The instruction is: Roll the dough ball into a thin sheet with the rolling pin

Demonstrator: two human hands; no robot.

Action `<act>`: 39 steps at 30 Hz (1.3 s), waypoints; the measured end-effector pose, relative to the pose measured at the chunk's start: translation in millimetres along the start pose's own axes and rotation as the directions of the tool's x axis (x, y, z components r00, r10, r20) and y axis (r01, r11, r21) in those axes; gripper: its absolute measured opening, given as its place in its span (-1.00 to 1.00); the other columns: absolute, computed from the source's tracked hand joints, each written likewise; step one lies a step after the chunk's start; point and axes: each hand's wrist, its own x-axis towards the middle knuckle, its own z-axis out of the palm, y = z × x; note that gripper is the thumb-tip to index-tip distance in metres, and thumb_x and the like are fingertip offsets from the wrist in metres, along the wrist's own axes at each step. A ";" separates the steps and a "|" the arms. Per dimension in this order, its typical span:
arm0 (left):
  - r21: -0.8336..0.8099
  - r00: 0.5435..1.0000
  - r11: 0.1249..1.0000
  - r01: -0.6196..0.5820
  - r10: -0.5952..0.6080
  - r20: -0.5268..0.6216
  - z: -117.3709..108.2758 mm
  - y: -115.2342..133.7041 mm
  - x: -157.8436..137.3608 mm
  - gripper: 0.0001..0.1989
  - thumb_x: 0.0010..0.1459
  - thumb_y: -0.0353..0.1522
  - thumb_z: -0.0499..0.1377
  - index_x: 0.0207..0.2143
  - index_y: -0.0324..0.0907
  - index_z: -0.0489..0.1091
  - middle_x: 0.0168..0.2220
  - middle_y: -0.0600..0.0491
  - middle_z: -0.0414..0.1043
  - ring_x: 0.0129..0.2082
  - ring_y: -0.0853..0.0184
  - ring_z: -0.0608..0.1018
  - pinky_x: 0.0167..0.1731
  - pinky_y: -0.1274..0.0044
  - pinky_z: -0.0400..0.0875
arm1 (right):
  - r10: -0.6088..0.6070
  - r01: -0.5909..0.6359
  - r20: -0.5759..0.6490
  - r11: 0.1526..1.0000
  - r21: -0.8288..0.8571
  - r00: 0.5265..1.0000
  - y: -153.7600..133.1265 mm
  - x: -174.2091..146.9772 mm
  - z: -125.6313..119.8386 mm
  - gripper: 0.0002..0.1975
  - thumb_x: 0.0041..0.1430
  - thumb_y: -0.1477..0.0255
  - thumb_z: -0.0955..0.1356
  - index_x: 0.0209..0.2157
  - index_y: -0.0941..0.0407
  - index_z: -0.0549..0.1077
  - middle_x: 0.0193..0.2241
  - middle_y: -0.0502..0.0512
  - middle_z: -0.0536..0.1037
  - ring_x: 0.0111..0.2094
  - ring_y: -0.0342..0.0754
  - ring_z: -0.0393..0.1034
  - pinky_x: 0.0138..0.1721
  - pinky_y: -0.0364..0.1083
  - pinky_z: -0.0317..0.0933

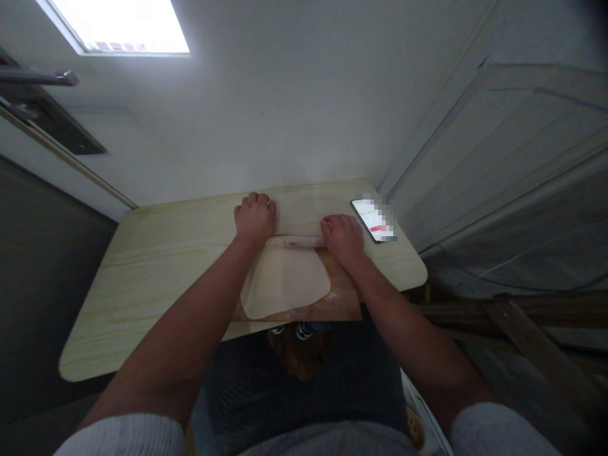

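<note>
A pale wooden rolling pin [297,241] lies crosswise at the far edge of a flat sheet of dough [287,284]. My left hand [255,216] rests over the pin's left end with its fingers curled forward. At the right end, my right hand [344,238] is closed over the pin, and its palm hides that tip. The dough is thin, smooth and cream-coloured, with a rounded lower right side. Beneath it is a brown wooden board [346,301], with a little flour showing near the dough's lower right edge.
The board sits on a light wood-grain table [156,272] against a white door [294,107]. A phone [373,220] with a lit screen lies right of my right hand. The door has a metal handle [38,76] at left. Wooden beams [517,316] stand lower right.
</note>
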 end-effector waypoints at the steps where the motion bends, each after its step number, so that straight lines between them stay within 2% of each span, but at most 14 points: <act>1: -0.005 1.000 1.000 -0.013 0.013 0.016 -2.6 -0.2 -7.0 -0.51 0.40 -0.20 -0.21 0.01 -0.18 0.44 0.04 -0.19 0.45 0.05 0.04 0.45 -0.02 0.25 0.36 | -0.022 0.022 0.001 1.000 0.011 1.000 0.5 -5.8 -1.0 -0.64 0.41 0.29 0.20 -0.13 0.13 0.57 -0.12 0.25 0.60 0.00 0.14 0.37 0.07 0.08 0.15; 5: -0.032 0.992 0.998 -0.061 0.065 0.109 -15.3 -4.3 -50.9 -0.50 0.42 -0.19 -0.23 0.04 -0.14 0.43 0.08 -0.13 0.45 0.08 0.07 0.46 0.03 0.24 0.36 | -0.164 0.169 -0.044 0.975 0.142 0.985 8.0 -38.3 -7.4 -0.67 0.41 0.27 0.22 -0.15 0.11 0.56 -0.10 0.18 0.59 0.01 0.10 0.36 0.15 0.09 0.16; 7: -0.060 0.992 0.996 -0.067 0.073 0.104 -20.1 -6.5 -77.6 -0.50 0.42 -0.19 -0.23 0.08 -0.12 0.41 0.12 -0.10 0.45 0.11 0.08 0.45 0.11 0.18 0.32 | -0.228 0.237 -0.067 0.943 0.233 0.971 14.2 -55.6 -11.4 -0.70 0.34 0.18 0.30 -0.13 0.07 0.56 -0.05 0.17 0.56 0.06 0.09 0.34 0.19 0.10 0.17; 10: -0.085 0.994 0.993 -0.078 0.084 0.068 -23.8 -8.2 -114.7 -0.51 0.43 -0.15 -0.21 0.16 -0.07 0.36 0.25 -0.07 0.36 0.27 0.07 0.32 0.27 0.02 0.10 | -0.266 0.282 -0.094 0.910 0.304 0.959 22.2 -74.8 -17.6 -0.68 0.24 0.13 0.39 -0.09 0.03 0.54 0.02 0.17 0.52 0.16 0.14 0.29 0.23 0.20 0.16; 12: -0.099 0.996 0.993 -0.069 0.074 0.051 -25.6 -8.4 -133.9 -0.51 0.42 -0.14 -0.18 0.21 -0.06 0.32 0.32 -0.06 0.27 0.36 0.07 0.20 0.31 -0.02 -0.03 | -0.287 0.303 -0.096 0.884 0.356 0.953 24.5 -80.6 -21.7 -0.73 0.26 0.15 0.38 -0.13 0.01 0.53 0.02 0.16 0.52 0.18 0.14 0.27 0.22 0.22 0.17; 15: -0.165 0.996 0.986 -0.034 0.047 0.081 -29.4 -7.8 -152.9 -0.50 0.42 -0.15 -0.18 0.24 -0.08 0.31 0.34 -0.06 0.25 0.38 0.10 0.19 0.32 0.05 0.01 | -0.316 0.326 -0.096 0.848 0.417 0.944 22.9 -80.6 -27.2 -0.78 0.31 0.18 0.35 -0.28 0.03 0.51 -0.06 0.14 0.54 0.12 0.10 0.33 0.17 0.17 0.23; 18: -0.198 0.995 0.980 -0.003 0.023 0.098 -34.1 -5.8 -164.4 -0.49 0.41 -0.16 -0.19 0.22 -0.10 0.34 0.32 -0.06 0.28 0.36 0.11 0.23 0.31 0.08 0.07 | -0.360 0.368 -0.097 0.843 0.393 0.928 19.7 -78.1 -30.5 -0.72 0.25 0.11 0.39 -0.28 0.05 0.51 -0.13 0.14 0.56 0.05 0.10 0.36 0.15 0.15 0.25; 21: -0.174 0.998 0.985 -0.004 0.014 0.055 -36.8 -3.0 -176.7 -0.50 0.41 -0.17 -0.18 0.22 -0.08 0.34 0.31 -0.03 0.29 0.37 0.11 0.23 0.33 0.06 0.01 | -0.369 0.386 -0.114 0.863 0.327 0.922 20.2 -82.2 -31.4 -0.66 0.20 0.07 0.43 -0.23 0.06 0.54 -0.11 0.15 0.56 0.06 0.12 0.36 0.18 0.17 0.21; 27: -0.152 1.000 0.988 -0.031 0.030 -0.008 -37.7 -0.5 -209.5 -0.53 0.39 -0.16 -0.10 0.24 -0.06 0.31 0.28 -0.03 0.34 0.36 0.11 0.24 0.35 0.06 -0.05 | -0.295 0.317 -0.117 0.902 0.294 0.948 28.0 -103.8 -28.7 -0.62 0.16 0.06 0.45 -0.14 0.03 0.55 -0.08 0.15 0.55 0.04 0.14 0.37 0.15 0.20 0.24; 30: -0.156 0.999 0.987 -0.034 0.031 -0.019 -41.7 -1.1 -216.7 -0.56 0.37 -0.14 -0.05 0.20 -0.02 0.34 0.26 -0.03 0.37 0.34 0.11 0.27 0.35 0.08 -0.03 | -0.304 0.312 -0.077 0.886 0.344 0.949 28.5 -105.6 -31.5 -0.66 0.20 0.10 0.44 -0.11 0.02 0.52 -0.16 0.12 0.56 -0.06 0.10 0.39 0.05 0.15 0.31; 34: -0.174 0.999 0.985 -0.018 0.009 -0.052 -48.0 5.0 -207.5 -0.63 0.37 -0.13 -0.04 0.04 -0.04 0.43 0.21 -0.03 0.42 0.30 0.12 0.33 0.33 0.14 0.06 | -0.386 0.363 -0.016 0.854 0.373 0.922 27.1 -98.2 -39.9 -0.68 0.19 0.11 0.44 -0.15 0.02 0.50 -0.20 0.10 0.54 -0.08 0.09 0.37 0.02 0.11 0.30; 36: -0.162 0.997 0.987 -0.008 -0.004 -0.073 -47.1 12.7 -198.4 -0.60 0.38 -0.14 -0.06 0.08 -0.07 0.40 0.22 -0.06 0.40 0.29 0.12 0.33 0.33 0.15 0.05 | -0.402 0.375 0.012 0.863 0.339 0.916 25.9 -95.8 -41.3 -0.68 0.17 0.08 0.44 -0.18 0.02 0.51 -0.22 0.10 0.52 -0.07 0.10 0.36 0.03 0.12 0.28; 39: -0.091 0.999 0.996 0.003 -0.008 -0.049 -40.5 24.3 -185.0 -0.53 0.38 -0.12 -0.09 0.23 -0.06 0.29 0.30 -0.07 0.29 0.34 0.05 0.23 0.35 0.06 -0.05 | -0.389 0.373 0.011 0.890 0.263 0.921 23.7 -96.6 -38.1 -0.67 0.22 0.07 0.40 -0.17 0.02 0.52 -0.16 0.13 0.51 -0.05 0.11 0.35 0.08 0.15 0.24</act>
